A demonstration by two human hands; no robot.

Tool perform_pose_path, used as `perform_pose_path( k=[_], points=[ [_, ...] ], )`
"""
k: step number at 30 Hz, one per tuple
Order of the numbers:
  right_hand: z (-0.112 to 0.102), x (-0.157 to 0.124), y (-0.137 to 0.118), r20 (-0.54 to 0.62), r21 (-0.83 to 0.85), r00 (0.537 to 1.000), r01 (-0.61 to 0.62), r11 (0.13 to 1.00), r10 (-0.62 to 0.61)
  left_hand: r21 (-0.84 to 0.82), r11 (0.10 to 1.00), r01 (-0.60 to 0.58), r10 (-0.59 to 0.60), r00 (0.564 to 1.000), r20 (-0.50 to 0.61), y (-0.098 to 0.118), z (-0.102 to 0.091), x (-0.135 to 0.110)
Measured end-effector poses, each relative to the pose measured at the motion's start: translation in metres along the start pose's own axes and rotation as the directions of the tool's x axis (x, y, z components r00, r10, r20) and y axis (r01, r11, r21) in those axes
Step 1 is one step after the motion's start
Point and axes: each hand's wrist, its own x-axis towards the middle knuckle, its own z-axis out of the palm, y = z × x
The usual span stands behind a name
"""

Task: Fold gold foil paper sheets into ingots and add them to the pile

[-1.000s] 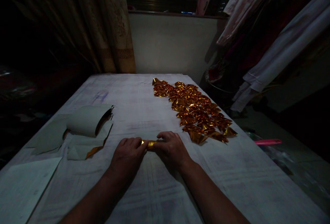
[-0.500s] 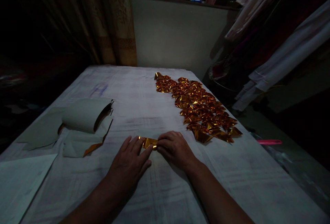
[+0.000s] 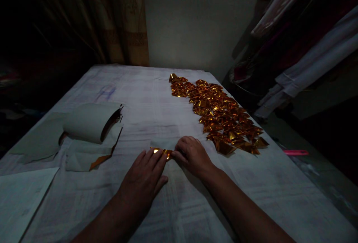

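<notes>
The foil strip (image 3: 169,154) is bright gold with pale glints. The folded foil pieces (image 3: 214,112) run from yellow gold to deep amber, with brown shadows in the creases. The curled sheet (image 3: 85,123) is plain grey-green; the torn sheet (image 3: 84,155) shows the same dull tone, its turned-up corner orange-gold. The flat sheet (image 3: 25,194) is a paler, bluish grey. The cloth (image 3: 145,112) is whitish with a faint lavender-grey plaid and carries a blue-violet scribble (image 3: 106,92). The curtain (image 3: 125,22) is golden brown, with a dim floral pattern and a darker band. The wall (image 3: 192,26) is greyish off-white, the handle (image 3: 296,152) hot pink, the hanging trousers (image 3: 316,56) pale lavender.
</notes>
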Motion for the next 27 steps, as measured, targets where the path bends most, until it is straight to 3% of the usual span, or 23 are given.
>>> perform_pose_path(
  k=[18,27],
  points=[
    [0.006,0.001,0.003,-0.099,0.066,0.995,0.011,0.998,-0.005,0.008,1.0,0.019,-0.02,0.997,0.072,0.004,-0.007,0.004],
    [0.01,-0.001,-0.004,-0.138,0.021,0.989,-0.048,0.999,0.05,-0.01,0.999,0.052,-0.05,0.991,0.123,0.005,-0.006,0.005]
  ],
)
